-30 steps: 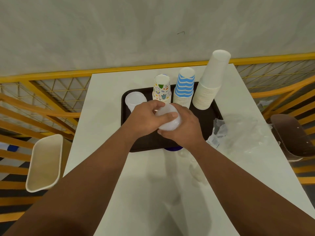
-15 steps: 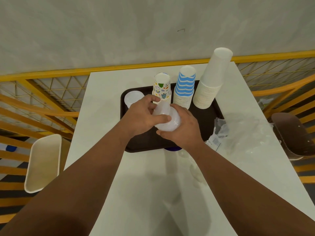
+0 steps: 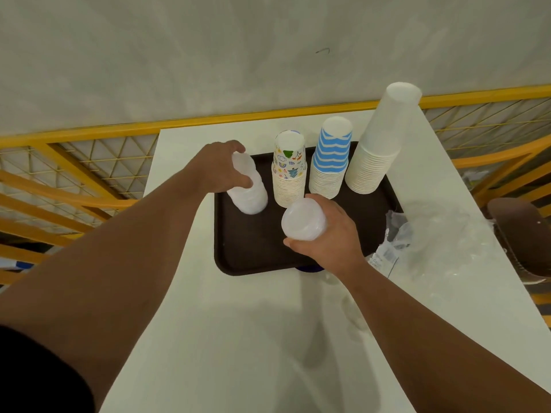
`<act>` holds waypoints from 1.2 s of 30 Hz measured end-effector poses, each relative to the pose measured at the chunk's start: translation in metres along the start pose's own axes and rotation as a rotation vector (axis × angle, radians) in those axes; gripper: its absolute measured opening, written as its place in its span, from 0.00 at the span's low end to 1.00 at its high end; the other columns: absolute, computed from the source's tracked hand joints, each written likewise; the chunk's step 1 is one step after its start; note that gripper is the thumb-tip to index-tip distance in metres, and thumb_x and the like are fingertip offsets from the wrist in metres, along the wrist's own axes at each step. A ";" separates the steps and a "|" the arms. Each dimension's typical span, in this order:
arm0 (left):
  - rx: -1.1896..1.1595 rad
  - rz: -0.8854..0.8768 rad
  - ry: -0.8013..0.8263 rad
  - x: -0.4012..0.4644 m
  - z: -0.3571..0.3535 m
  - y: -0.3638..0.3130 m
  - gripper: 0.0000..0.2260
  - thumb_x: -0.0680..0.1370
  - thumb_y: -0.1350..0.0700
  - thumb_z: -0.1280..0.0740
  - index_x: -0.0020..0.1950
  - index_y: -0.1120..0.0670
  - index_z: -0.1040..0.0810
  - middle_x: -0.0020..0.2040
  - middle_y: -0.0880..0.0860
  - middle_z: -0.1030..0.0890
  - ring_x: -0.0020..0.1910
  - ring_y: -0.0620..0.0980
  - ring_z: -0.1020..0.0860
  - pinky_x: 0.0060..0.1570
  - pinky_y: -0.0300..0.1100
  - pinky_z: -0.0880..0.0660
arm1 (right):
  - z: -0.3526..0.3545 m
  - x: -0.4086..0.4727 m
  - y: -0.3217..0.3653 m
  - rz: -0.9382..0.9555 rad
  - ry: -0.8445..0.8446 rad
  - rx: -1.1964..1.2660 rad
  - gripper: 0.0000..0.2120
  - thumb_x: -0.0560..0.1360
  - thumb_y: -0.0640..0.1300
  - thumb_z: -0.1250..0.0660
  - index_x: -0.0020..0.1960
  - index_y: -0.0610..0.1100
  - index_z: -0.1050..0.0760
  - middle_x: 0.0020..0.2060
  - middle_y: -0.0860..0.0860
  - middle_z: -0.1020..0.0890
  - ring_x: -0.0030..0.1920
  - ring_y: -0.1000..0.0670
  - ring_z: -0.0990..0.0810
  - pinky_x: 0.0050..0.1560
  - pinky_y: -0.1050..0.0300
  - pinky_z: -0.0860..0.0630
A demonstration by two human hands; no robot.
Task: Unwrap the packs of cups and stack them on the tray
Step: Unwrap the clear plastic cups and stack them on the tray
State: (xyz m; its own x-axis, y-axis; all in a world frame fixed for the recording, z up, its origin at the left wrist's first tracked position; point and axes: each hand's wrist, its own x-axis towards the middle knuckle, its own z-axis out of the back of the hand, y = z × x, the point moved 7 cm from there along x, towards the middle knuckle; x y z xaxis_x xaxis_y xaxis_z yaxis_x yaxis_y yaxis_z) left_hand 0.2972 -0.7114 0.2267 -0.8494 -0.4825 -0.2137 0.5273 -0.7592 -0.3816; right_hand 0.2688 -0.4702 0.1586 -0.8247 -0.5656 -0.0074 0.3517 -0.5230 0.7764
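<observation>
A dark brown tray [image 3: 253,245] lies on the white table [image 3: 238,338]. Along its far side stand upside-down stacks: a patterned paper cup stack [image 3: 288,171], a blue-striped stack [image 3: 329,159] and a tall plain white stack [image 3: 378,138]. At the tray's far left, a translucent plastic cup stack [image 3: 249,189] stands with my left hand [image 3: 219,166] gripping its top. My right hand [image 3: 326,234] holds a second short stack of translucent plastic cups [image 3: 301,220] above the tray's middle.
Crumpled clear plastic wrapping [image 3: 429,236] lies on the table right of the tray. A small dark blue thing [image 3: 310,268] peeks out at the tray's near edge. Yellow railings run behind and beside the table. A brown chair seat [image 3: 521,234] is at the right.
My hands were together on one bunch of plastic cups over the tray. They have parted: the left carried some cups to the stack at the tray's far left, the right keeps the others.
</observation>
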 end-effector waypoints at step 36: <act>0.058 -0.053 -0.133 -0.058 0.014 -0.037 0.12 0.73 0.48 0.29 0.51 0.53 0.21 0.48 0.50 0.20 0.51 0.51 0.22 0.45 0.39 0.29 | -0.001 0.001 0.007 0.011 0.026 0.026 0.45 0.59 0.55 0.18 0.72 0.50 0.34 0.66 0.53 0.27 0.63 0.57 0.31 0.62 0.63 0.36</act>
State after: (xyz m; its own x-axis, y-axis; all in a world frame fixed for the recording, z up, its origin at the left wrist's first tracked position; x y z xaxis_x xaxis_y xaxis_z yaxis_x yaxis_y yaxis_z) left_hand 0.3275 -0.6612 0.2661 -0.8678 -0.4916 -0.0722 0.4853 -0.8073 -0.3358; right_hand 0.2702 -0.4750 0.1634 -0.8090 -0.5876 -0.0144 0.3490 -0.4999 0.7927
